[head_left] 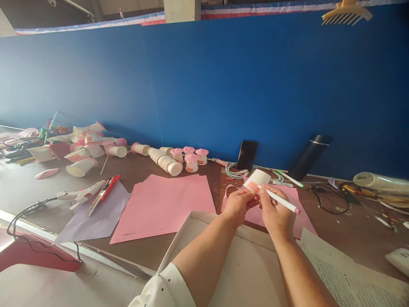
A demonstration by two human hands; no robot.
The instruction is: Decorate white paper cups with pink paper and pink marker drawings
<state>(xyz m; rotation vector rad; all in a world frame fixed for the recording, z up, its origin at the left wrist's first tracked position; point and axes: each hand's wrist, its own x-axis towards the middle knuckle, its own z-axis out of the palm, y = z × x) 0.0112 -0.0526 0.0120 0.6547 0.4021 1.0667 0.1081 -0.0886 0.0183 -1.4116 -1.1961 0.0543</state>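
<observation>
Brown tabletop, held cup, box rim near

It looked like a craft workshop. A dark worktable held pink paper sheets, nested paper cups, a glue gun and a utility knife, beside a blue partition.

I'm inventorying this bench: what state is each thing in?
Cup: tilted, held by left hand
Marker: in right hand, at cup
Phone: leaning, screen dark
Bottle: leaning, lid on
Cutter: lying, blade apparently out
Glue gun: lying down
Cup stack: on its side
Small houses: upright
Box: open
Pink sheets: flat
White cable: coiled
</observation>
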